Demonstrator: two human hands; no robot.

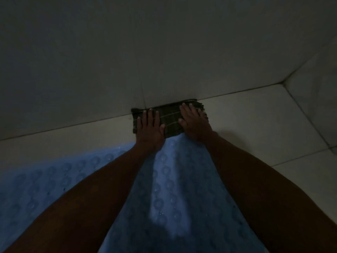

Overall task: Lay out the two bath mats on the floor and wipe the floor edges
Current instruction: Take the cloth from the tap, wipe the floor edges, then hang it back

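Dark folded cloth point(168, 119) at wall edge, both hands point(150, 127) pressing flat

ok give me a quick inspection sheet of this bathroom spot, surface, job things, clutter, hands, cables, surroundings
surface: pale tiled floor with dark grout lines, dimly lit.
job's things: blue bath mat with a round raised pattern lies flat on the floor; folded dark striped cloth sits on the floor against the wall base, its near edge at the mat. A second mat is not in view.
clutter: nothing seen.
grippers: left hand and right hand press flat on the cloth, fingers straight.
cables: nothing seen.
surroundings: plain wall ahead; a second wall meets it at a corner on the right.
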